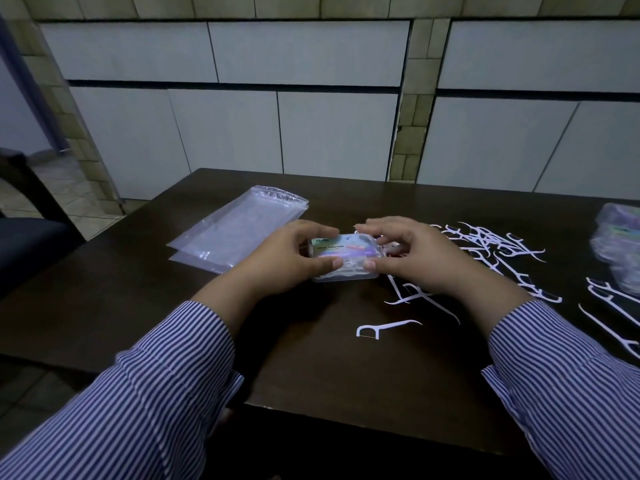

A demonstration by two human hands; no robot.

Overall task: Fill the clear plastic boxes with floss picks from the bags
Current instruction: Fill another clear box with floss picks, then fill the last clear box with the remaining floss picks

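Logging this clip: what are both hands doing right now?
Left hand: grips the clear plastic box.
Right hand: grips the same box.

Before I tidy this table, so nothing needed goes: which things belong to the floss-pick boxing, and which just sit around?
Job:
clear box, held by left hand and right hand
loose floss picks
empty bags
stacked boxes, blurred

Just there:
dark chair
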